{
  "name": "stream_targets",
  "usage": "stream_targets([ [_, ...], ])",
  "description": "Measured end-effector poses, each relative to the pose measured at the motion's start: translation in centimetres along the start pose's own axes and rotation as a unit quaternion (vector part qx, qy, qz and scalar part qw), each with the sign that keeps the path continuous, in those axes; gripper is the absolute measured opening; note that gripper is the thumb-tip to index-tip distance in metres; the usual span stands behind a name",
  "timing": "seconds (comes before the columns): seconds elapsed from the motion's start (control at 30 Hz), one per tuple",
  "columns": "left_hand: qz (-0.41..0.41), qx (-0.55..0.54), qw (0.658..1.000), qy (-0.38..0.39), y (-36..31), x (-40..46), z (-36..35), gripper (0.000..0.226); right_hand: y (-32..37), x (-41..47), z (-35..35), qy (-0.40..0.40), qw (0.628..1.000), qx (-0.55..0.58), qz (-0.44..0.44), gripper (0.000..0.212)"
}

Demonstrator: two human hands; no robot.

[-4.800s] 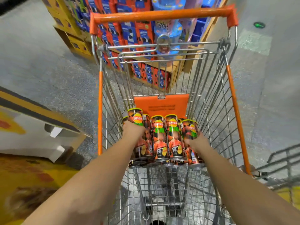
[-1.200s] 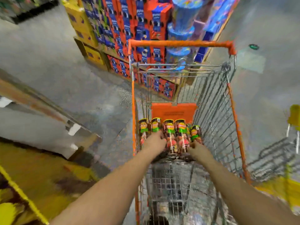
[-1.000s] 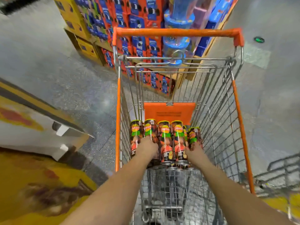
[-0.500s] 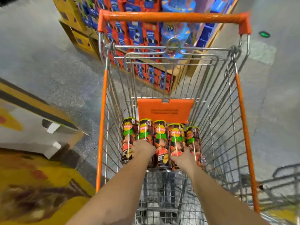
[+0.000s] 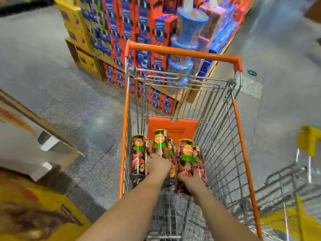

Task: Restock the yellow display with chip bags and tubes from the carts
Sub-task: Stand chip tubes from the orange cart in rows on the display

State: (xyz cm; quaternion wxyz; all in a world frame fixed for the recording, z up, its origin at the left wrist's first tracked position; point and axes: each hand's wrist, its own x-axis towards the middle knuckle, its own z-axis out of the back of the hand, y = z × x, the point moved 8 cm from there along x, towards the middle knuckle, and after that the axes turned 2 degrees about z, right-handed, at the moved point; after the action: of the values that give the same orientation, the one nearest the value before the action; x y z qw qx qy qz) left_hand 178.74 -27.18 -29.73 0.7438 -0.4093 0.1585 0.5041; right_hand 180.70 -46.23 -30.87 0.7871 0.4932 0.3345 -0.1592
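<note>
Several chip tubes [image 5: 139,153] with red, green and yellow labels stand upright at the far end of an orange-framed wire cart [image 5: 238,136]. My left hand [image 5: 159,165] grips one tube [image 5: 160,141], which stands higher than the others. My right hand [image 5: 188,178] grips the lower part of another tube [image 5: 186,153] to its right. Both forearms reach down into the basket. The yellow display [image 5: 34,214] lies at the lower left, blurred.
A tall stack of red, blue and yellow boxes [image 5: 139,32] rises beyond the cart. A second wire cart [image 5: 286,185] with a yellow handle [image 5: 309,140] stands at the right. A cardboard display edge [image 5: 34,136] juts in from the left. Grey floor surrounds the cart.
Both hands have closed on single tubes. The left-hand tube has risen above the row, and the right-hand tube has lifted a little. The view has swung and blurred.
</note>
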Motion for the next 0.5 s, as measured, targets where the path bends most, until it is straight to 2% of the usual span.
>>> stream_targets([
  [0.07,-0.050,-0.032,0.998,0.015,-1.1,-2.4,1.9,0.084,2.7,-2.6,-0.3,0.009,0.998,0.010,0.063,0.060],
  [0.17,-0.126,-0.092,0.987,0.040,-1.9,-5.7,5.8,0.097,6.8,-7.2,-0.8,0.028,0.990,0.018,0.139,0.063],
  [0.3,-0.207,-0.200,0.957,0.018,0.5,-9.9,14.6,0.060,12.3,-16.6,-3.3,0.045,0.972,-0.002,0.230,0.053],
  [0.37,-0.242,-0.256,0.936,0.013,2.3,-13.2,19.7,0.057,14.6,-21.3,-4.8,0.032,0.963,-0.023,0.266,0.050],
  [0.5,-0.310,-0.325,0.894,-0.011,7.0,-19.9,29.1,0.058,17.6,-29.3,-9.8,0.062,0.935,-0.044,0.347,0.062],
])
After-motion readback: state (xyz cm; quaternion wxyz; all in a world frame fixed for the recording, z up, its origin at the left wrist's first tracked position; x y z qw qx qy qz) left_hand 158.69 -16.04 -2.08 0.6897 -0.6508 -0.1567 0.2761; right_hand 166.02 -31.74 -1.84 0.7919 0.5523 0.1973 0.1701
